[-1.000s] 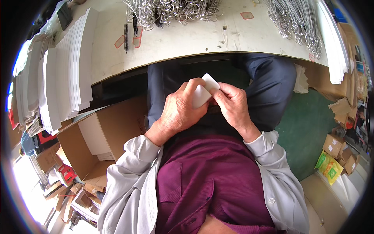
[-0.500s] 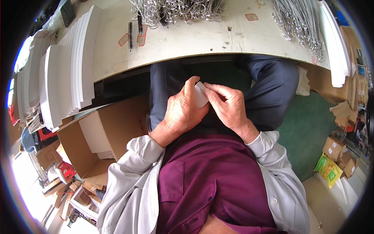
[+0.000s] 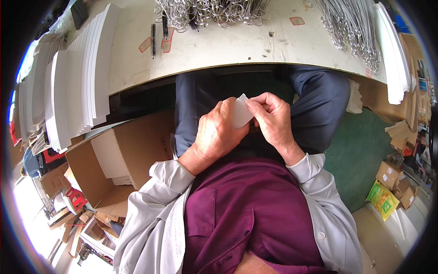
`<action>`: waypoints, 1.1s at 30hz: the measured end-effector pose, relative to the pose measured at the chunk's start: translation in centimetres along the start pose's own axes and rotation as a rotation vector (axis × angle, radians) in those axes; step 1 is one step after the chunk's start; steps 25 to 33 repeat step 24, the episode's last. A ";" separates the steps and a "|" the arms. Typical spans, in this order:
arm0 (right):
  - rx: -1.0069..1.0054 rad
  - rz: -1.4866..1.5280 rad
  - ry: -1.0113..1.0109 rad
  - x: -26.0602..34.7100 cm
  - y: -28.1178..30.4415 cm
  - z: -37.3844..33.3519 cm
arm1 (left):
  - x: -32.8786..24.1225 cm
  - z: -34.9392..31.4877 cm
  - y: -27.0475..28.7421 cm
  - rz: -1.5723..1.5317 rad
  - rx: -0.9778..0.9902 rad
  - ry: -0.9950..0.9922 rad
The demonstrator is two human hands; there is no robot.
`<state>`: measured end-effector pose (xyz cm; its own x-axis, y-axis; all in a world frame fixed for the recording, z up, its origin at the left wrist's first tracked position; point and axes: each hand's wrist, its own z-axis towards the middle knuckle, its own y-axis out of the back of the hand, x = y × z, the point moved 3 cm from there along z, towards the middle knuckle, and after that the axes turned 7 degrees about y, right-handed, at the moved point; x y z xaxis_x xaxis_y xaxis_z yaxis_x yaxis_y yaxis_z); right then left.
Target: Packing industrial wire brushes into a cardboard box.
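Observation:
Above my lap, in front of the table edge, both hands meet on a small white piece that looks like folded card [image 3: 241,113]. My left hand [image 3: 213,132] is closed around its left side and lower part, so that portion is hidden. With thumb and fingers, my right hand [image 3: 275,119] pinches its upper right edge near the top corner. The piece stands tilted, one flat face towards me. Whether it is one sheet or a flattened box cannot be made out.
Looped metal wires [image 3: 214,13] pile up at the table's far middle, more wires [image 3: 353,34] at right. Thin black bristle brushes [image 3: 153,41] lie left of them. White card strips [image 3: 89,68] stack at left, others [image 3: 393,55] at right. An open cardboard box [image 3: 98,169] stands below left.
My right hand has shifted slightly right and up along the white piece, its fingers now more curled. More of the piece's face and its top corner show. My left hand keeps its hold.

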<state>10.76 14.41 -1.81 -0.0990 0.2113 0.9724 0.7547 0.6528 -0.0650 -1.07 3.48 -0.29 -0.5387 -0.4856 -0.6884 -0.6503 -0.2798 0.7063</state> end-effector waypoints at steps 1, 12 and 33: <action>0.005 0.036 -0.021 -0.1 0.0 0.1 | 0.0 0.0 0.0 -0.008 -0.010 -0.007; -0.016 -0.217 0.205 0.5 -0.4 -0.3 | 0.4 -0.2 -0.1 -0.010 -0.109 -0.169; 0.095 -0.350 0.491 0.3 -1.5 -1.0 | 0.8 -0.1 0.7 -0.121 -0.033 -0.107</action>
